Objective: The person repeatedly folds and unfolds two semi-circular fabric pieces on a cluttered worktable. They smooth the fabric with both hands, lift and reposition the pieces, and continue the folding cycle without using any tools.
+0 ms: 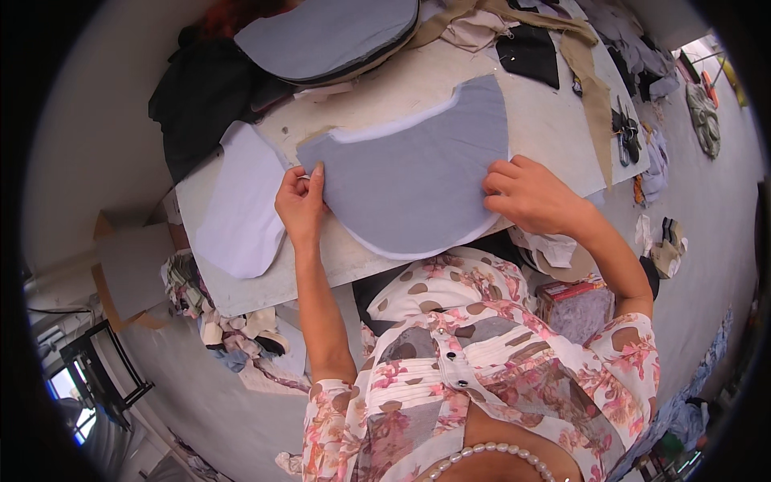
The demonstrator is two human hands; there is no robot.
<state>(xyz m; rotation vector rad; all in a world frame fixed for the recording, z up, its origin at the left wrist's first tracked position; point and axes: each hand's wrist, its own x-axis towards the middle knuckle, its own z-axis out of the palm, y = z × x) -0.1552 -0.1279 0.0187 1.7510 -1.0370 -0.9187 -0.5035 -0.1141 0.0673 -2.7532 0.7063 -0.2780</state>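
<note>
A curved grey fabric piece (409, 177) with a white layer showing along its upper and lower edges lies flat at the table's front. My left hand (300, 201) pinches its left edge between thumb and fingers. On the opposite side, my right hand (526, 193) has its fingers curled onto the right edge. Left of the grey piece rests a white curved piece (241, 205). Farther back is a stack of grey cut pieces (329, 36), with darker and tan layers beneath it.
Black fabric (205, 100) drapes over the table's (554, 120) left corner. Scissors (625, 132) lie near the right edge, beside a long tan strip (590, 88). A black pocket-like piece (528, 56) sits at the back. Fabric scraps (249, 333) are heaped below the table at left.
</note>
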